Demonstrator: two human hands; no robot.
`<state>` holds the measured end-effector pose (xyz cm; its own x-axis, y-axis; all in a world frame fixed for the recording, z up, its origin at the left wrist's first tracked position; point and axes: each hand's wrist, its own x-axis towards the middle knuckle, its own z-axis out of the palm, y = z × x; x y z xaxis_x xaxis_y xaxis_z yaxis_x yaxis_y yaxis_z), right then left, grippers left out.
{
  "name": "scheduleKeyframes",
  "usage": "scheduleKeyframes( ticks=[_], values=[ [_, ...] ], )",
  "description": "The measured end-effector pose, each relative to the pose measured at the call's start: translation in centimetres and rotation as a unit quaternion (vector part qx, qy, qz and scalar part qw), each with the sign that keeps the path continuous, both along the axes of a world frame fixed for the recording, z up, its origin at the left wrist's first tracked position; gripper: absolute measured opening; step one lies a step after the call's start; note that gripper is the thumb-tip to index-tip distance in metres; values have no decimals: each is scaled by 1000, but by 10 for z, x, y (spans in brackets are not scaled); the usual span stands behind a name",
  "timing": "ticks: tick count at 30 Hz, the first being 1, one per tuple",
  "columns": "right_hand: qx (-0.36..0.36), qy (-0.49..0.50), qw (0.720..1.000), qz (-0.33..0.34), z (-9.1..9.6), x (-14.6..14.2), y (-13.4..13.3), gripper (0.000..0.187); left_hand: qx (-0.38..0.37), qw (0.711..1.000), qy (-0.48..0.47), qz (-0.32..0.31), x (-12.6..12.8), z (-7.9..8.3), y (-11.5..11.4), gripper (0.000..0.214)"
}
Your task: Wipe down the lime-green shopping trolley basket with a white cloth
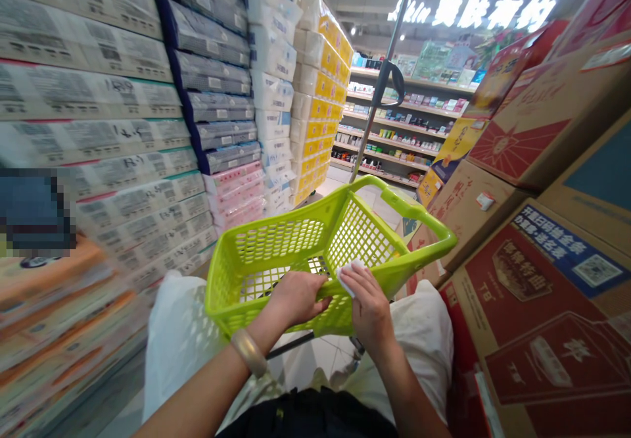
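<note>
Gripping the basket rim (pixel 276 223) mid-frame, our left hand (pixel 298 298) curls its fingers; our right hand (pixel 369 303), half-bent, presses a partly hidden cloth (pixel 347 280). Pixelation (pixel 34 209) masks something far left.

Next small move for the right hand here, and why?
I'd probably slide the white cloth along the green basket's near rim toward the handle. The right hand already has the cloth against that rim, the left hand grips the rim beside it, and the rim's stretch toward the handle looks unobstructed.
</note>
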<state>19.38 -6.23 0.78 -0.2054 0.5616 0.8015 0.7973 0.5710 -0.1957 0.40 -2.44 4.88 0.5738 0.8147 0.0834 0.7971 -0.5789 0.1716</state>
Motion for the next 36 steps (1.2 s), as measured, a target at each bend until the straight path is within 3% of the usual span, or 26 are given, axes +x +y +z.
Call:
scheduleKeyframes(
  ticks=[6,12,18,25,31,36],
  values=[
    [24,69,992,-99,8,24,0,47,-5,1000,14,2,1,2,-2,27],
    [-12,18,1000,-11,3,11,-3,53,-5,1000,13,1,0,2,-3,26],
    [61,72,988,-118,11,30,-1,43,-6,1000,22,-3,0,4,-5,28],
    [24,-24,999,-39,-1,24,-1,49,-6,1000,17,-1,-1,5,-7,26],
    [72,65,985,-141,13,35,-2,43,-5,1000,16,-4,-2,4,-6,28],
    [15,-7,999,-33,2,8,-6,49,1,1000,13,-3,-3,2,-5,29]
  ],
)
